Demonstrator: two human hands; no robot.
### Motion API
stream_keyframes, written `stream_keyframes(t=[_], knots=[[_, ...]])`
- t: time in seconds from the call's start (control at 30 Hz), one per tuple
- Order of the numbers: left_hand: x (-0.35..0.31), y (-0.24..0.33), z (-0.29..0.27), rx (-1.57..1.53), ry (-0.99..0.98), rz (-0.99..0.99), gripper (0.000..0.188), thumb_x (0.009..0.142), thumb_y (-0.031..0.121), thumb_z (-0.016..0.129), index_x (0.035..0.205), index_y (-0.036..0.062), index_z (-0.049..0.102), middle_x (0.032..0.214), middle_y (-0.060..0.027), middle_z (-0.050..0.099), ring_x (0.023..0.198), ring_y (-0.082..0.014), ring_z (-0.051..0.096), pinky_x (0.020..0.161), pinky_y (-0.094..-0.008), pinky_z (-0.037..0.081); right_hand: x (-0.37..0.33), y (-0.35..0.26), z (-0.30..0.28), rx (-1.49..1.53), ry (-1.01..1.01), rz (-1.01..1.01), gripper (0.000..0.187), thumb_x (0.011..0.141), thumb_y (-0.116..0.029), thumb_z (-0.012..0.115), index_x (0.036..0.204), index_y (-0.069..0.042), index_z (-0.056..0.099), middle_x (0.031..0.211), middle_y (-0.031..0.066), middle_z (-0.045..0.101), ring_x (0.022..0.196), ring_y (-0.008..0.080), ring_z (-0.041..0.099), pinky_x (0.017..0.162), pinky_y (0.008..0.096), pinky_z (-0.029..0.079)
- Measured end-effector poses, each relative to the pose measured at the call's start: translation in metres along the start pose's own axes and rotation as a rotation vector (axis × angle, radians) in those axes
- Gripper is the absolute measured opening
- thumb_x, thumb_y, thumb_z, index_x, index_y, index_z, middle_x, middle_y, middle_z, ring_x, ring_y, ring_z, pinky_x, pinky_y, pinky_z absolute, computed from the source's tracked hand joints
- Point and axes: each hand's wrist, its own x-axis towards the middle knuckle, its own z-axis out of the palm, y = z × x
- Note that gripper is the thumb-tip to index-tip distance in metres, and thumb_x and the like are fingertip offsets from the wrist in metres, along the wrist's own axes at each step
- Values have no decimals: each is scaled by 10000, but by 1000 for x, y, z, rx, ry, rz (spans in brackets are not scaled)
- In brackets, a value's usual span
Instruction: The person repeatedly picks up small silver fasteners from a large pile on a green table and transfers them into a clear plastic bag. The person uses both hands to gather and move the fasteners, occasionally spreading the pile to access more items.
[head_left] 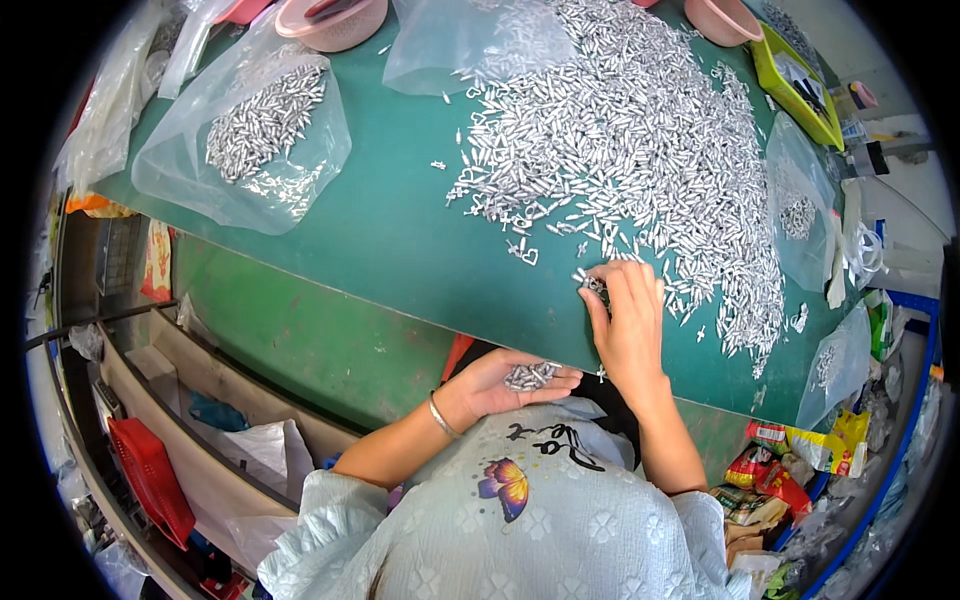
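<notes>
My left hand (pixel 505 381) is palm up at the table's near edge, a small heap of silver bullet-shaped metal parts (pixel 530 376) cupped in it. Over the tabletop to its right, my right hand (pixel 628 318) curls its fingers and thumb around several more small metal parts (pixel 594 286). A large spread pile of the same silver parts (pixel 640 130) lies just beyond my right hand. At the pile's near left edge are a few loose pieces (pixel 522 252), some of them with loop or hook shapes.
Left on the green table (pixel 400 250), a clear plastic bag (pixel 290 200) holds parts. Pink bowls (pixel 350 28) and a yellow-green basket (pixel 800 95) stand at the back. Small bags (pixel 838 365) lie along the right edge. A shelf with a red basket (pixel 150 480) is lower left.
</notes>
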Motion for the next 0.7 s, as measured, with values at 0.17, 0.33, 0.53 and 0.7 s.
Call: stream_keyframes(t=[0.17,0.33,0.53,0.7], knots=[[1,0,-3,-50,-46,-13,398,951,93,536,1268,-143,491,1222,-288,590,1142,-369,606,1020,-464,500,9,13,-4,131,56,32,102,785,-31,708,838,-51,623,888,64,617,850,263,543,747,365,362],[1,0,-1,-53,-45,-18,398,947,90,541,1266,-143,490,1214,-287,593,1138,-368,609,1020,-464,500,11,30,-14,-5,147,116,102,807,-59,706,895,-56,653,915,79,631,861,270,545,771,368,365],[2,-1,-3,-79,-58,-25,387,946,90,542,1254,-141,501,1206,-286,598,1131,-370,612,1021,-466,498,5,8,-5,-82,30,20,217,791,-108,735,990,-67,659,1000,66,579,930,260,516,784,390,354],[2,-1,-3,-51,-26,-12,376,946,90,543,1243,-138,515,1199,-288,603,1125,-368,616,1016,-465,501,7,7,-6,-139,63,3,232,805,-105,714,1019,-47,648,1010,71,579,936,259,517,793,396,355]])
